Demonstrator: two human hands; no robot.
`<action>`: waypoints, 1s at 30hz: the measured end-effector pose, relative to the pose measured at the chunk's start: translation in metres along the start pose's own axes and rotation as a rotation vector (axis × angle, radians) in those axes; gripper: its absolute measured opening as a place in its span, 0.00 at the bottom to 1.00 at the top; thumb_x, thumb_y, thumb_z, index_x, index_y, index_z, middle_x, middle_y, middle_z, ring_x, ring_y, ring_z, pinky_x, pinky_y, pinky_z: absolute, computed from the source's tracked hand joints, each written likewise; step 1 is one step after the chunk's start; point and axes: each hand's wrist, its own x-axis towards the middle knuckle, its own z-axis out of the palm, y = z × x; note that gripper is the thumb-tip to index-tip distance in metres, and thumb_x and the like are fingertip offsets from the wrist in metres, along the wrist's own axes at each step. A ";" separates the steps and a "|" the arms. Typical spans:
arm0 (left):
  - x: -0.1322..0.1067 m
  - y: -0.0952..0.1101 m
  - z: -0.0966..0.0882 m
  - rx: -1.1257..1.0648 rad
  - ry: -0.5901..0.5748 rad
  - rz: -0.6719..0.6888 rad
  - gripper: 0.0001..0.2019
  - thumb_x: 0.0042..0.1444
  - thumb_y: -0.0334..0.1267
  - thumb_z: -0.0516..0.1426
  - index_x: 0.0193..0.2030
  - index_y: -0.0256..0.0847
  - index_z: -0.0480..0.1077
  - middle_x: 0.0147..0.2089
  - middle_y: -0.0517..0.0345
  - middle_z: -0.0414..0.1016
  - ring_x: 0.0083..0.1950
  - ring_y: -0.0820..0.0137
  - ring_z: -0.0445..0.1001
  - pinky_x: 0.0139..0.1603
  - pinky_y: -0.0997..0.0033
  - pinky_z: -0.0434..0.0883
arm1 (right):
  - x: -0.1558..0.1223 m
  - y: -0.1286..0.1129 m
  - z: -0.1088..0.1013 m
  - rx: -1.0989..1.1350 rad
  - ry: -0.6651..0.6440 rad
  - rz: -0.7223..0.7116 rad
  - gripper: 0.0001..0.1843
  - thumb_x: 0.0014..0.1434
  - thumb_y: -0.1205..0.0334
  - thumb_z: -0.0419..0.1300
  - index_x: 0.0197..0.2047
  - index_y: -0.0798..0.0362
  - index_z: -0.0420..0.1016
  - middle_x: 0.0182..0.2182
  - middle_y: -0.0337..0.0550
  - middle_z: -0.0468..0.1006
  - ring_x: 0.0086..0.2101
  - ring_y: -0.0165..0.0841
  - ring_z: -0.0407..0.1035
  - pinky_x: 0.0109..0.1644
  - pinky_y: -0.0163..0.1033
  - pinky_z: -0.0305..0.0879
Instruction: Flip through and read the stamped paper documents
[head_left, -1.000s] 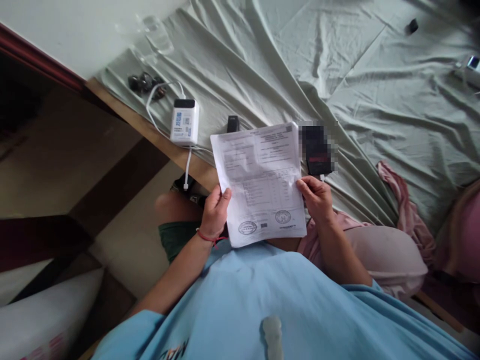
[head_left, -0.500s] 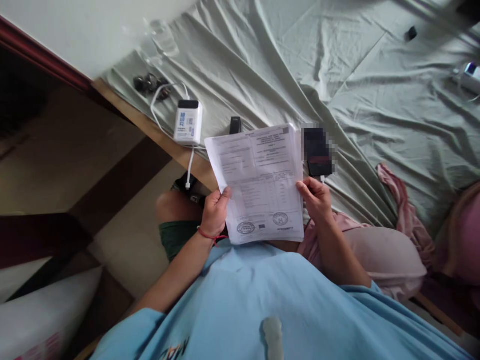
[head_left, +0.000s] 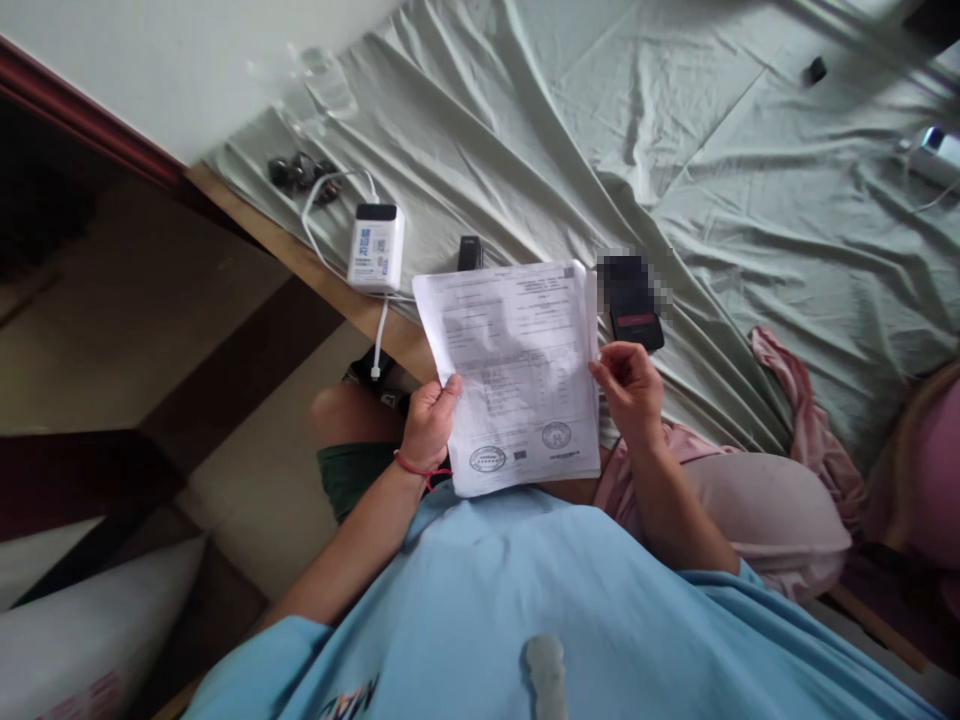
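Note:
A stack of printed papers [head_left: 517, 350] with round and oval stamps near its lower edge is held up over my lap. My left hand [head_left: 430, 425] grips its left edge, thumb on top and fingers behind; a red string is round that wrist. At the right edge, my right hand [head_left: 634, 395] has its fingers closed in a pinch against the sheets' margin. Just beyond that hand lies a dark phone [head_left: 636, 310], partly pixelated. A small black object [head_left: 470, 253] shows past the papers' top edge.
A white power bank [head_left: 376, 248] with a white cable lies near the bed's wooden edge [head_left: 300, 255]. Behind it are dark tangled items [head_left: 300, 172] and a clear plastic container [head_left: 326, 85]. A pink cloth [head_left: 802, 400] lies at right on the wrinkled green sheet [head_left: 510, 130].
The papers' upper edge has dipped slightly, and their right side has shifted a little left. My right hand's fingers have moved from thumb-over-page to a pinch at the edge. My left hand keeps its hold.

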 end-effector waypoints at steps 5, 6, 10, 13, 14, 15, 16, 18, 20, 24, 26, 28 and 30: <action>0.002 -0.003 -0.004 0.084 -0.025 0.057 0.31 0.49 0.64 0.66 0.21 0.38 0.62 0.20 0.61 0.60 0.23 0.76 0.57 0.23 0.73 0.57 | 0.001 0.000 -0.002 -0.172 0.012 -0.155 0.05 0.62 0.59 0.63 0.41 0.49 0.76 0.33 0.37 0.72 0.27 0.27 0.60 0.33 0.35 0.59; 0.002 -0.003 -0.004 0.081 -0.032 0.059 0.30 0.49 0.64 0.66 0.21 0.38 0.63 0.21 0.60 0.61 0.23 0.75 0.58 0.23 0.73 0.58 | 0.001 -0.001 -0.002 -0.220 0.005 -0.177 0.04 0.63 0.59 0.62 0.39 0.49 0.77 0.32 0.37 0.72 0.27 0.27 0.60 0.33 0.36 0.59; 0.001 -0.002 -0.002 0.041 -0.082 0.049 0.28 0.50 0.63 0.66 0.24 0.36 0.70 0.25 0.56 0.71 0.26 0.72 0.66 0.26 0.72 0.65 | 0.001 -0.004 -0.002 -0.301 0.010 -0.185 0.07 0.64 0.59 0.60 0.43 0.49 0.78 0.33 0.39 0.73 0.27 0.28 0.60 0.33 0.36 0.60; -0.001 0.000 -0.001 -0.010 -0.137 0.037 0.25 0.52 0.60 0.66 0.30 0.35 0.76 0.30 0.53 0.77 0.30 0.67 0.73 0.32 0.69 0.71 | 0.000 -0.003 -0.001 -0.293 0.005 -0.152 0.07 0.62 0.56 0.63 0.40 0.50 0.76 0.32 0.38 0.73 0.26 0.27 0.58 0.33 0.36 0.59; -0.001 0.000 -0.001 -0.026 -0.154 0.035 0.24 0.53 0.59 0.66 0.33 0.35 0.77 0.32 0.52 0.78 0.32 0.66 0.75 0.35 0.68 0.73 | 0.000 -0.002 -0.001 -0.275 -0.002 -0.131 0.08 0.61 0.55 0.65 0.37 0.50 0.75 0.30 0.36 0.71 0.25 0.27 0.57 0.32 0.36 0.58; -0.001 0.000 0.000 -0.038 -0.167 0.034 0.23 0.53 0.58 0.67 0.36 0.35 0.77 0.34 0.51 0.79 0.35 0.64 0.77 0.38 0.66 0.75 | 0.000 -0.002 0.000 -0.253 -0.011 -0.105 0.10 0.60 0.54 0.66 0.34 0.51 0.73 0.28 0.35 0.70 0.25 0.27 0.57 0.31 0.36 0.57; -0.002 0.001 0.000 -0.047 -0.176 0.031 0.23 0.53 0.57 0.67 0.39 0.35 0.78 0.37 0.50 0.80 0.37 0.62 0.78 0.40 0.65 0.75 | 0.000 -0.001 0.000 -0.231 -0.019 -0.078 0.12 0.59 0.54 0.67 0.31 0.51 0.72 0.26 0.34 0.68 0.25 0.27 0.56 0.31 0.35 0.56; -0.002 0.002 0.001 -0.052 -0.180 0.015 0.25 0.52 0.56 0.68 0.43 0.34 0.78 0.40 0.48 0.81 0.41 0.60 0.79 0.44 0.64 0.76 | 0.000 0.000 0.000 -0.203 -0.029 -0.025 0.13 0.58 0.53 0.67 0.29 0.51 0.71 0.23 0.32 0.65 0.24 0.27 0.56 0.30 0.35 0.55; -0.002 0.003 0.001 -0.043 -0.166 -0.005 0.27 0.50 0.57 0.69 0.45 0.34 0.78 0.40 0.48 0.81 0.43 0.59 0.80 0.46 0.63 0.77 | 0.000 0.001 -0.001 -0.200 -0.041 0.013 0.13 0.58 0.53 0.66 0.30 0.51 0.72 0.21 0.32 0.64 0.24 0.27 0.55 0.30 0.35 0.55; 0.000 0.001 -0.001 0.011 -0.138 -0.007 0.27 0.50 0.58 0.69 0.41 0.32 0.77 0.39 0.48 0.81 0.39 0.62 0.79 0.42 0.65 0.77 | 0.000 0.002 -0.001 -0.203 -0.055 0.036 0.12 0.59 0.51 0.64 0.33 0.51 0.75 0.21 0.33 0.66 0.24 0.27 0.55 0.29 0.35 0.54; 0.002 -0.001 -0.003 0.045 -0.146 0.004 0.27 0.51 0.58 0.68 0.41 0.33 0.77 0.39 0.48 0.81 0.37 0.63 0.78 0.39 0.68 0.75 | 0.000 0.003 -0.001 -0.193 -0.071 0.037 0.12 0.60 0.51 0.63 0.36 0.51 0.77 0.23 0.34 0.68 0.24 0.27 0.56 0.29 0.34 0.55; 0.004 -0.002 -0.003 0.067 -0.159 0.009 0.26 0.51 0.58 0.68 0.42 0.33 0.77 0.40 0.48 0.81 0.37 0.64 0.77 0.38 0.68 0.74 | 0.001 0.003 -0.001 -0.177 -0.110 0.052 0.12 0.60 0.50 0.64 0.37 0.51 0.77 0.24 0.34 0.68 0.25 0.27 0.57 0.29 0.34 0.55; 0.006 -0.003 -0.003 0.067 -0.172 0.005 0.26 0.51 0.59 0.68 0.41 0.34 0.77 0.39 0.49 0.80 0.36 0.65 0.76 0.37 0.68 0.74 | 0.001 0.004 -0.002 -0.154 -0.143 0.082 0.14 0.59 0.49 0.65 0.32 0.51 0.76 0.22 0.33 0.66 0.24 0.27 0.56 0.28 0.33 0.53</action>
